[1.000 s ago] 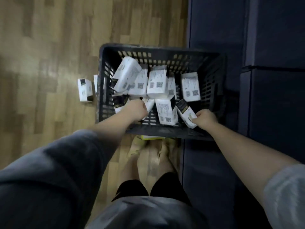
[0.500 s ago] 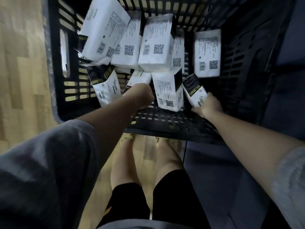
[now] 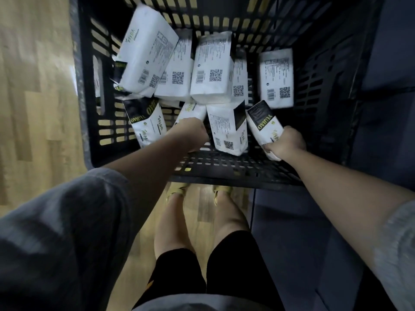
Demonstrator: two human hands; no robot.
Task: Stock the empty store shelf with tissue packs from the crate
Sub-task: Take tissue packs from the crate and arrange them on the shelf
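Note:
A black slatted crate (image 3: 224,167) stands on the floor in front of me with several white tissue packs inside. My right hand (image 3: 285,143) grips the lower end of a pack with a black band (image 3: 262,122) at the crate's near right. My left hand (image 3: 190,133) reaches into the crate's near middle, its fingers curled round the end of a white pack (image 3: 193,110) that is mostly hidden behind the hand. Between the hands stands another upright pack (image 3: 229,129). More packs (image 3: 213,68) lean against each other further back.
Wooden floor (image 3: 38,86) lies to the left of the crate. A dark blue surface (image 3: 386,63) rises on the right, close to the crate's side. My legs and yellow sandals (image 3: 177,190) are just below the crate's near rim.
The view has come much closer to the crate as I bent down. Both hands stay inside it on the same packs; the right hand's pack has tilted slightly upward.

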